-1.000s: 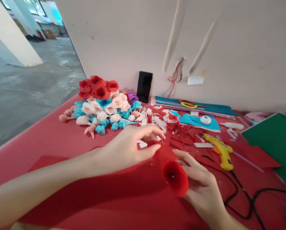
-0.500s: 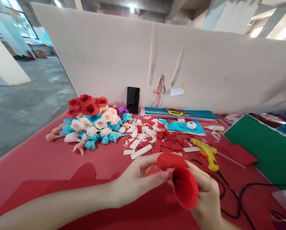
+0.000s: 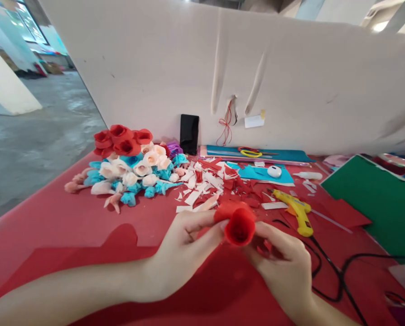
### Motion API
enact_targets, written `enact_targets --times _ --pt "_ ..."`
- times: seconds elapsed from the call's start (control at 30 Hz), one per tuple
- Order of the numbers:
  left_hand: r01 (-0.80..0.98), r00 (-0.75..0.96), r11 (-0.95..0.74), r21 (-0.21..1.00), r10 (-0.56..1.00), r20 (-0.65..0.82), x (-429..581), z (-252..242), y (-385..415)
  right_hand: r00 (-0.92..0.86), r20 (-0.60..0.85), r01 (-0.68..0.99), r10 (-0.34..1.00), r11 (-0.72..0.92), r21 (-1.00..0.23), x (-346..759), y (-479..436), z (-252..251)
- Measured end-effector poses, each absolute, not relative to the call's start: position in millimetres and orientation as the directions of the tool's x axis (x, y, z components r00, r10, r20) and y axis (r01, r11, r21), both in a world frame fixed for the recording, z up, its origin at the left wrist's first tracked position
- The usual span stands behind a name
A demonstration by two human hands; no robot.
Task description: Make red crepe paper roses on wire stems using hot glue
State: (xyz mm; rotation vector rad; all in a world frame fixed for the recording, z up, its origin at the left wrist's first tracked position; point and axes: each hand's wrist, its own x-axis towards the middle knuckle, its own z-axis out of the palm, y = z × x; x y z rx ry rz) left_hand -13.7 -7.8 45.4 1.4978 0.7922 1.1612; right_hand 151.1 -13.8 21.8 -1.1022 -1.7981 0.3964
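A rolled red paper flower is held between both my hands above the red table, its open mouth facing me. My left hand pinches the roll's left side with thumb and fingers. My right hand curls its fingers round the roll's lower right side. A loose red flap of the roll sticks out at the top, behind the mouth. A large red paper sheet lies under my left forearm.
A heap of red, white and blue paper flowers lies at the back left. Red and white paper scraps lie mid-table. A yellow glue gun with black cable sits right, beside a green sheet. A black phone leans on the wall.
The roll has been wound tighter, its mouth now smaller. Both hands shifted slightly left and away from me. The view tilted down a little.
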Motion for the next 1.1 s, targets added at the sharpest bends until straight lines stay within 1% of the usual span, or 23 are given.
enact_targets --times 0.13,0.33,0.57,0.77,0.9,1.0,1.1 --pt "-0.127 0.348 -0.242 0.962 0.897 0.271 -14 46 -9 -0.118 0.567 0.528 0.815 0.535 -0.659 149 -13 24" --pt "0.0 0.341 -0.294 0.956 0.898 0.277 -16 40 -10 -0.098 0.567 0.554 0.818 0.518 -0.652 150 -12 24" --pt "0.097 0.342 -0.342 0.935 0.893 0.292 -13 44 -8 -0.084 0.546 0.581 0.834 0.486 -0.653 150 -14 27" --pt "0.145 0.317 -0.325 0.935 0.91 0.268 -12 45 -7 -0.087 0.514 0.519 0.854 0.479 -0.708 149 -12 32" --pt "0.082 0.296 -0.307 0.948 0.916 0.271 -14 45 -5 -0.127 0.466 0.441 0.876 0.47 -0.764 149 -11 36" --pt "0.002 0.311 -0.249 0.969 0.921 0.236 -14 45 -5 -0.157 0.453 0.383 0.878 0.477 -0.791 151 -11 37" --pt "-0.059 0.336 -0.188 0.98 0.921 0.197 -14 44 -6 -0.167 0.423 0.36 0.891 0.454 -0.815 154 -12 35"
